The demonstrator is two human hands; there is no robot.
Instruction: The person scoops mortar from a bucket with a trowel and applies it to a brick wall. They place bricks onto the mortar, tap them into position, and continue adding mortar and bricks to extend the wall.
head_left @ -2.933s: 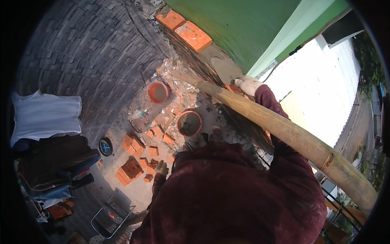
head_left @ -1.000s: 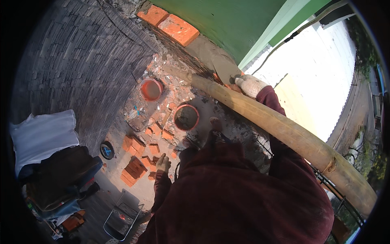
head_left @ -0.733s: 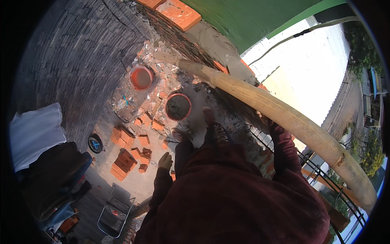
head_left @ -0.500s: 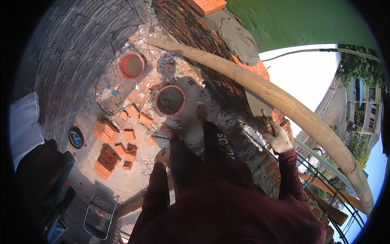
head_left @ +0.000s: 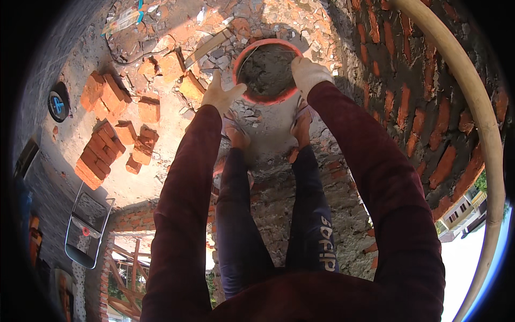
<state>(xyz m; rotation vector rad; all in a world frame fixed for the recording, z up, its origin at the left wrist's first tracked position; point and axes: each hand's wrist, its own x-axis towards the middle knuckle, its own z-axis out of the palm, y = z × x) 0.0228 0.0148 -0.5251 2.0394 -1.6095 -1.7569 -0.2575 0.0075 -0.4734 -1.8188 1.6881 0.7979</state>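
Mortar bucket (head_left: pixel 271 100) now within reach: our right hand (head_left: pixel 311 75) has left the brick wall (head_left: pixel 403 107) for its right rim, grip unclear; our left hand (head_left: pixel 220 95) spreads wide at its left.

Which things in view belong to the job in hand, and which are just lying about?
Likely in the job:
red bucket, right hand at its rim, left hand open at its left side
grey mix inside it
loose bricks, perhaps, though untouched

Apparently just lying about:
broken rubble
black round object with blue cross
metal-framed chair
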